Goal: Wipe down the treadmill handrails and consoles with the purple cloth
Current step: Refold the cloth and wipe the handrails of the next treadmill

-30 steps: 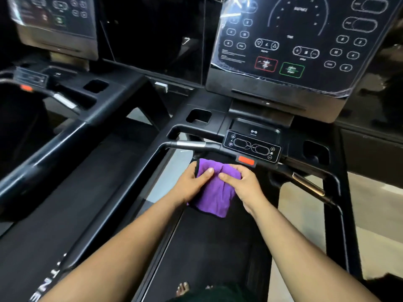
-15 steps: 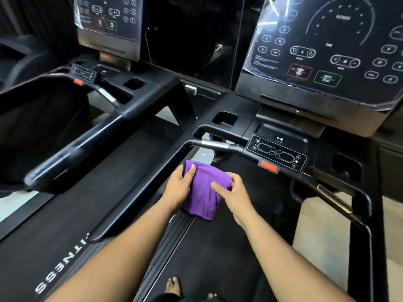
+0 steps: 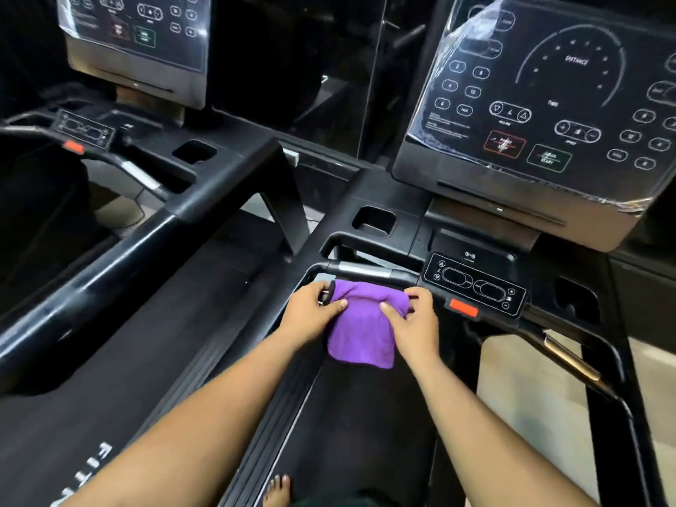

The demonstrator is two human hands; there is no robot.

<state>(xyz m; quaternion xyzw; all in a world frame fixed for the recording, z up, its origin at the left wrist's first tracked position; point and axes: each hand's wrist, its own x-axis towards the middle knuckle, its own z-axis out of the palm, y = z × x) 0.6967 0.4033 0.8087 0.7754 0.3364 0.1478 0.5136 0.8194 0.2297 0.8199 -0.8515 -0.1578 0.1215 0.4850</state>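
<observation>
You are between strokes — both hands are busy with the purple cloth (image 3: 362,323), not yet with the machine. Your left hand (image 3: 311,316) pinches its upper left corner, thumb over the top and fingers curled behind; your right hand (image 3: 413,323) grips the upper right corner the same way. The cloth hangs folded between them, its top edge just below the front handrail (image 3: 365,269), near but, as far as I can tell, not touching it. From the cloth, the small control pad (image 3: 475,287) with its red tab sits at about 2 o'clock, and the big console (image 3: 541,104), wrapped in clear film, rises at 1 o'clock. A second treadmill's console (image 3: 135,42) stands far off at 10 o'clock.

My judgement: you are folding or spreading the cloth to get a fresh pad before wiping, so the wiping of this machine looks barely begun. Next, gather the cloth into one palm, lay it over the silver section of the handrail at 12 o'clock and draw it along the bar — then move to the control pad. Go lightly over the buttons and the loose film on the console, which could snag.
</observation>
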